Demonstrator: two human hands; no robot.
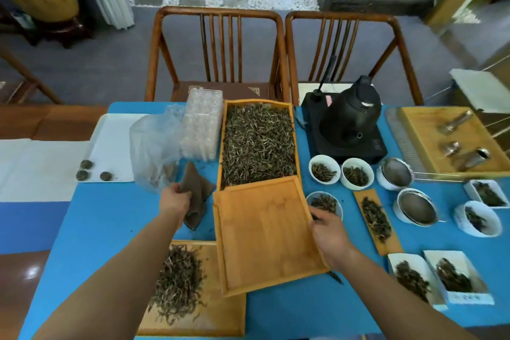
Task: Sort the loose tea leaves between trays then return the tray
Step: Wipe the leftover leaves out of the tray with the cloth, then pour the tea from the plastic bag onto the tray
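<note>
Head view: an empty bamboo tray (265, 234) is grasped at its right edge by the right hand (328, 237), the grip clenched on the rim. Beyond it, touching its far edge, a tray full of loose tea leaves (258, 143) is seen. Left of it, a brown cloth (197, 196) is pinched by the left hand (175, 199). Nearer, a third tray (193, 290) with leaves lies on the blue desk (105, 223).

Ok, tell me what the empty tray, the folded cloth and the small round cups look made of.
Empty tray: bamboo or light wood, by its pale yellow slatted grain. Folded cloth: soft brown fabric, creased and matte. Small round cups: probably glazed white ceramic.
</note>
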